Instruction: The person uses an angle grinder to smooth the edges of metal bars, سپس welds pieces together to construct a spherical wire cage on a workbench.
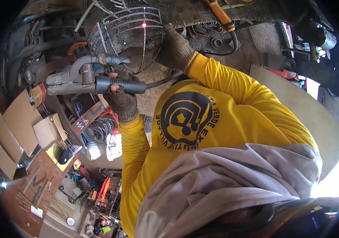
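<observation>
My left hand (122, 97), in a brown knit glove with bare fingertips, is wrapped round the black ribbed handle of a welding electrode holder (88, 81). Its metal jaws point left, and a cable leaves the handle's right end. Beyond it stands a curved cage of thin metal rods (116, 23), with one bright glowing spot where two rods cross. At the cage's right edge is my gloved right hand (176, 47), closed on the rim; some of its fingers are hidden. No electrode rod can be made out clearly in the jaws.
An orange-handled tool (220, 15) with a grey cable lies on the dark bench at the far side, near metal rings (216, 42). Cardboard boxes (21, 121) and a brown table (38, 190) stand left. Coiled wire (102, 127) lies below my left hand. A pale curved sheet (304, 115) is at right.
</observation>
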Demonstrator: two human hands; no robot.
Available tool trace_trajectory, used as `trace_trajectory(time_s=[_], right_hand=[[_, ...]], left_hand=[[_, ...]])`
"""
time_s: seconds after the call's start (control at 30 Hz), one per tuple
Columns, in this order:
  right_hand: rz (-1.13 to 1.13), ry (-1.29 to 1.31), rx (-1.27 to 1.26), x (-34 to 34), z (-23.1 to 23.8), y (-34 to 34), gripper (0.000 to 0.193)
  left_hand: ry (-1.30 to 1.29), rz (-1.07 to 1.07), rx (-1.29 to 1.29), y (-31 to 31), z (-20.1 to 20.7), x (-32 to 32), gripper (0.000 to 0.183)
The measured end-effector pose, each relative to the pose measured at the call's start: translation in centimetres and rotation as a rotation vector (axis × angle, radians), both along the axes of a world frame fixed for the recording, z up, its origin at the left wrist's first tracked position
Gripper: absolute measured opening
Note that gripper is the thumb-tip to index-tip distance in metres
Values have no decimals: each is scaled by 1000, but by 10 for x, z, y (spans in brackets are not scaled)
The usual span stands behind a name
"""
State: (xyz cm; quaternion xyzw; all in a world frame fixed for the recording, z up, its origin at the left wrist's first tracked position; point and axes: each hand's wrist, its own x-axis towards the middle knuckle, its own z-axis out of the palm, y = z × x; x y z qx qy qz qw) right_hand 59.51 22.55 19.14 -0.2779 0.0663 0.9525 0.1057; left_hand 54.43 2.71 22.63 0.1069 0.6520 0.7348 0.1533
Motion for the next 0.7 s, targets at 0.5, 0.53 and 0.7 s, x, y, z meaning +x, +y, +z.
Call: trace_trajectory(time_s=[0.5, 0.53, 0.7], right_hand=[[-43, -233, 83, -6, -19, -18, 30], [-37, -194, 84, -5, -24, -19, 32], [-70, 77, 113, 7, -51, -19, 36]], left_hand=[[-240, -245, 86, -6, -5, -29, 76], [-241, -253, 79, -8, -7, -30, 78], [-455, -225, 127, -34, -24, -48, 82]])
